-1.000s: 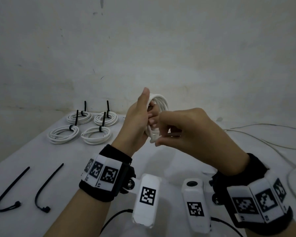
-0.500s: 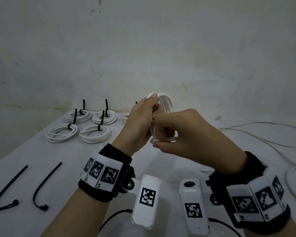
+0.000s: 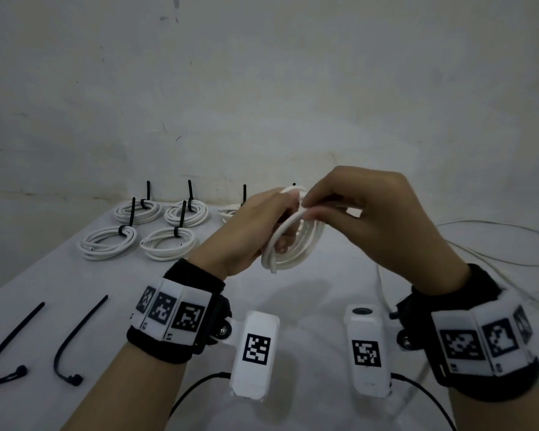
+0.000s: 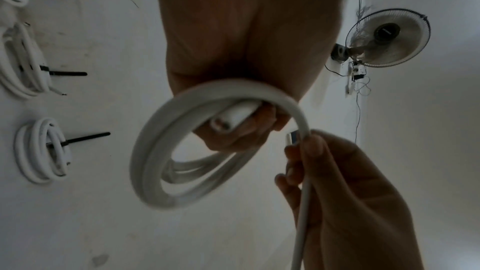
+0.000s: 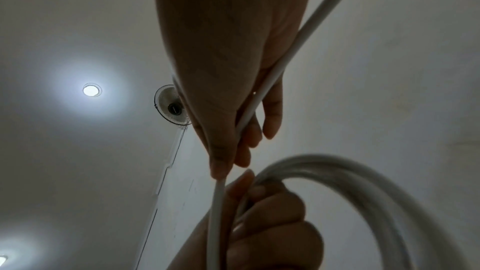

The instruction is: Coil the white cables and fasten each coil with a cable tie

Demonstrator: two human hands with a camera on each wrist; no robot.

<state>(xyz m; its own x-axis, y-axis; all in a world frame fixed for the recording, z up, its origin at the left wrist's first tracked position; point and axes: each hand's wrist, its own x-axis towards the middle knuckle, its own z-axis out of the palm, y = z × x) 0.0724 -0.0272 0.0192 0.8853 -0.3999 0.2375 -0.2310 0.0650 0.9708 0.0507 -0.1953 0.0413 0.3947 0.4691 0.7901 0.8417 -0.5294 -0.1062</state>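
Head view is showing the left hand gripping the white coil above the table while the right hand, now risen, is pinching another loop on, so tying is nearing.

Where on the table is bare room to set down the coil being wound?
Bare cloth lies between the tied coils and the loose cable ties, and under the held coil. The far-left corner is crowded; loose cables cross the right.
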